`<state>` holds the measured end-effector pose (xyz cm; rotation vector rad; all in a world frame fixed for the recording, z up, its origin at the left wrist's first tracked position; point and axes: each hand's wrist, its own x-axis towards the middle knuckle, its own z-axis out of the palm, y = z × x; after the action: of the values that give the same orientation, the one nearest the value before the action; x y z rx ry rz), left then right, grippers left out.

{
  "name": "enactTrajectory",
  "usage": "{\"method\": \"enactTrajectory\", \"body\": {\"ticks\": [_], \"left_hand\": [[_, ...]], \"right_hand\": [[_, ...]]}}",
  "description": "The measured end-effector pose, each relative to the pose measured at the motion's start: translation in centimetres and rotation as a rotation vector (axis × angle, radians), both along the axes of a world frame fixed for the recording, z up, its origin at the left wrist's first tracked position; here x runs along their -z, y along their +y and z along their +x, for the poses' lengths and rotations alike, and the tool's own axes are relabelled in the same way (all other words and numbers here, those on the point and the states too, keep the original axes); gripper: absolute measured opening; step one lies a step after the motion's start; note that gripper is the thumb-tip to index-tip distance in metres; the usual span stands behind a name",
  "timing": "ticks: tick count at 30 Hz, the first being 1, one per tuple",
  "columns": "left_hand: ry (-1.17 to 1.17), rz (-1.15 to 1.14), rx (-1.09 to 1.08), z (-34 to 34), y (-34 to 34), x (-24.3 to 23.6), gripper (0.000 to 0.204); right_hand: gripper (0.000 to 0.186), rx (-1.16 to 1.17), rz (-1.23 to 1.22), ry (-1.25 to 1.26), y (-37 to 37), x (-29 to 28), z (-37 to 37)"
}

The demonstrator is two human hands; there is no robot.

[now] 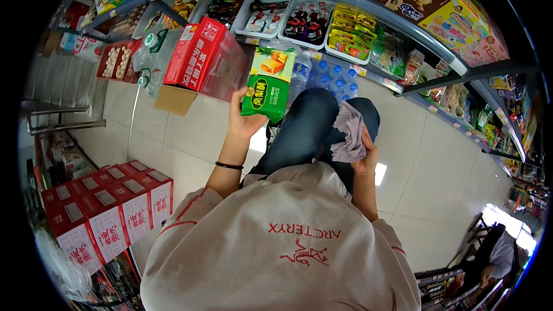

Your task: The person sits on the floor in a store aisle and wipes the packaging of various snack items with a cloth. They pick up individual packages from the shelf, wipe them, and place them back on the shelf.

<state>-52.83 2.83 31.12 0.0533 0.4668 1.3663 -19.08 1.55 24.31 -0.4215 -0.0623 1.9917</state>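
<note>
My left hand (243,116) is closed round the lower left of a green snack packet (269,83) with a pineapple and pastry picture on its top part. The packet is held up in front of the shelf, its printed face toward me. In my right hand (366,155) a crumpled greyish-purple cloth (349,133) is gripped, resting over my right knee. The two hands are apart, with my bent legs in dark jeans (299,132) between them.
Ahead, a shelf holds white trays (308,21) of small packaged snacks. A pack of blue-capped water bottles (336,78) stands on the floor beneath. An open red carton (201,57) is at the left; red-and-white boxes (115,213) are stacked at lower left. Another person (500,256) is at far right.
</note>
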Motion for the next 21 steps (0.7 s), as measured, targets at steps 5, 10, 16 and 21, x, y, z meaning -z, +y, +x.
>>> {"method": "enactTrajectory", "body": {"ticks": [5, 10, 16, 21], "left_hand": [[0.335, -0.283, 0.066, 0.0, 2.8, 7.3, 0.038], [0.469, -0.33, 0.165, 4.3, 7.9, 12.2, 0.03], [0.557, -0.212, 0.286, 9.0, 13.3, 13.9, 0.036], [0.764, -0.431, 0.391, 10.1, 14.3, 19.3, 0.041]], "right_hand": [[0.065, 0.02, 0.07, -0.048, -0.8, 0.8, 3.9], [0.07, -0.01, 0.133, -0.17, -1.8, -1.1, 5.3], [0.066, 0.074, 0.139, -0.184, -3.2, -2.8, 5.8], [0.074, 0.087, 0.103, -0.22, -3.9, -2.8, 5.8]]}}
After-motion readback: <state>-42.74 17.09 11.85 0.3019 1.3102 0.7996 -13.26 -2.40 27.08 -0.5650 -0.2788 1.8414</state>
